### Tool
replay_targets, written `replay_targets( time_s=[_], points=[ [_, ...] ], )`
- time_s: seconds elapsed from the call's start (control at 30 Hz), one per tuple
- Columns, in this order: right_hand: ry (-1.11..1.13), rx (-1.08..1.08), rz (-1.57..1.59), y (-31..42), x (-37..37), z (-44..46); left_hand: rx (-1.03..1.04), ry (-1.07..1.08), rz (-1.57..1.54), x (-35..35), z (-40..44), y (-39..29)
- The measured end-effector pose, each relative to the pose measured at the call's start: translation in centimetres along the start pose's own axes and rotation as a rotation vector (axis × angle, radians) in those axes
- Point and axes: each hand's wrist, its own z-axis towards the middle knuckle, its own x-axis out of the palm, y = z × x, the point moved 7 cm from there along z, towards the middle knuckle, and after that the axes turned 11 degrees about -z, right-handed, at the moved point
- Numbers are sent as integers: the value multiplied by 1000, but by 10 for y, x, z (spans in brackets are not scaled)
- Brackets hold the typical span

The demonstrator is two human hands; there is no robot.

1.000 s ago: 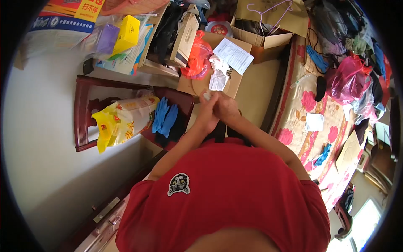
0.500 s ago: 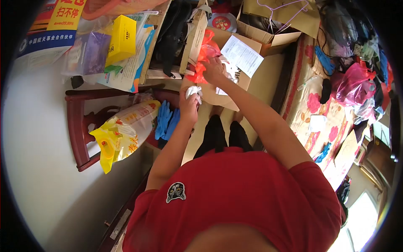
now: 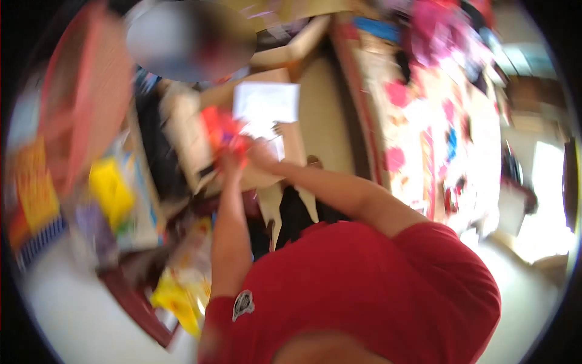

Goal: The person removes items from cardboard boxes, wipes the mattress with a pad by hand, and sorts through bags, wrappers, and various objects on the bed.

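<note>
Motion blurs the view. My left hand (image 3: 230, 162) is at the lower edge of a red plastic bag (image 3: 223, 130) on a cardboard box (image 3: 293, 136); its fingers are smeared. Just to its right, my right hand (image 3: 262, 155) is beside the bag and a white crumpled item (image 3: 277, 145). What either hand holds cannot be made out. A printed white sheet (image 3: 267, 102) lies on the box above my hands.
A patterned bed (image 3: 418, 145) with bags and blue items is at the right. A dark red chair (image 3: 136, 303) with a yellow bag (image 3: 179, 300) stands lower left. A yellow box (image 3: 112, 191) is at the left, and an open carton (image 3: 294, 48) stands beyond.
The camera view has turned and blurred. My left hand, earlier holding crumpled white material beside the box, is now at the red bag. My right hand has shifted from over the bag to its right side.
</note>
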Motion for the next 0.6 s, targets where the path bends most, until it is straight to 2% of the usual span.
replay_targets(
  time_s=[0.07,0.1,0.17,0.23,0.33,0.4,0.53,0.6],
  points=[
    [-231,-153,46,22,-5,-5,-166,264,-494,-3,-6,-15],
    [-166,-456,-239,36,10,-5,-237,295,-553,-9,-10,-9],
    [16,-534,45,46,7,-22,-298,236,-535,-17,-12,1],
    [-45,-635,13,46,13,-35,-343,158,-499,-31,-15,7],
    [-30,-652,49,51,-21,-57,-397,64,-471,-47,-19,6],
    [68,-566,102,46,-44,-60,-423,27,-458,-52,-22,3],
    [117,-258,108,22,-105,-64,-467,-12,-420,-60,-35,9],
    [-25,-159,199,4,-143,-79,-497,-25,-408,-65,-46,11]
  ],
)
